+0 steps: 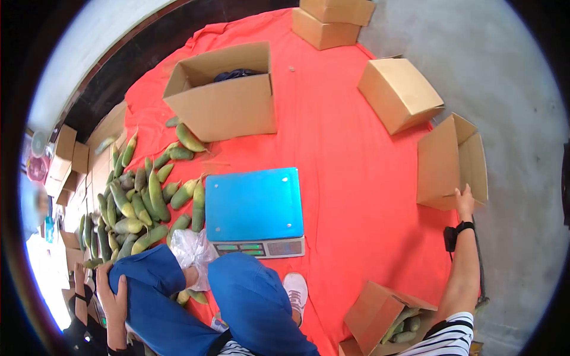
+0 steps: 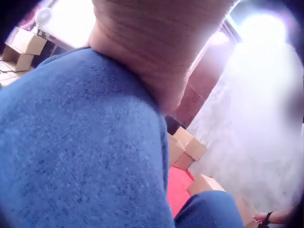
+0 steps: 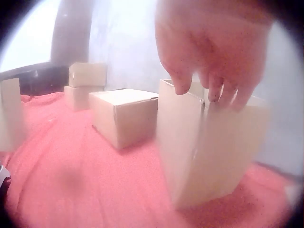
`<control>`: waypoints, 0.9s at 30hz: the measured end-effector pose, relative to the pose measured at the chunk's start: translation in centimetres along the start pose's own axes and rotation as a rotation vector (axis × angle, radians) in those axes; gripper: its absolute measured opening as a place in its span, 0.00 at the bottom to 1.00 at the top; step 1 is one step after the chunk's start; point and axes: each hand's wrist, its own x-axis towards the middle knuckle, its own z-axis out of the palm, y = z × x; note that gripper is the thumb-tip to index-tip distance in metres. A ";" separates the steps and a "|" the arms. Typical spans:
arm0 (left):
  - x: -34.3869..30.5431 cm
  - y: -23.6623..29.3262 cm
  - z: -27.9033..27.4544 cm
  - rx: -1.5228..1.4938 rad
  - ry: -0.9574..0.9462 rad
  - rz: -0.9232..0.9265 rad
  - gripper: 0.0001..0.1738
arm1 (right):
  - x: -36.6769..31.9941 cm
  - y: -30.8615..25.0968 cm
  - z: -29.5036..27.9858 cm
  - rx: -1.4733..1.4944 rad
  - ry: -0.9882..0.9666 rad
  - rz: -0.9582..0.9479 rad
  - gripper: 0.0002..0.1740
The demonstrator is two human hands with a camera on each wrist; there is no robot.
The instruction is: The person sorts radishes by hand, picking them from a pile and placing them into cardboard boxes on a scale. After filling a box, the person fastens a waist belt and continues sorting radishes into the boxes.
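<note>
My right hand (image 1: 465, 202) grips the rim of an open cardboard box (image 1: 438, 163) at the right edge of the red cloth. Seen from the right wrist, that hand (image 3: 216, 50) reaches down over the top of the upright box (image 3: 183, 142), thumb and fingertips at its rim near a corner. My left hand (image 1: 114, 296) rests on the blue-trousered knee (image 1: 148, 273), fingers relaxed and holding nothing. In the left wrist view the left hand (image 2: 142, 42) shows only in part, against the blue fabric; its fingers are hidden.
A blue-topped scale (image 1: 254, 204) stands on the red cloth (image 1: 332, 178), beside a pile of green radishes (image 1: 155, 196). A large open box (image 1: 228, 110) holds something dark. Other boxes (image 1: 399, 94) line the far right; one at lower right (image 1: 380, 320) contains radishes. Another arm (image 1: 80, 296) shows at lower left.
</note>
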 end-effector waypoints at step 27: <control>-1.1 -0.9 -1.2 -0.159 0.092 0.133 0.24 | -23.6 -12.7 -6.4 0.393 -0.131 -0.425 0.12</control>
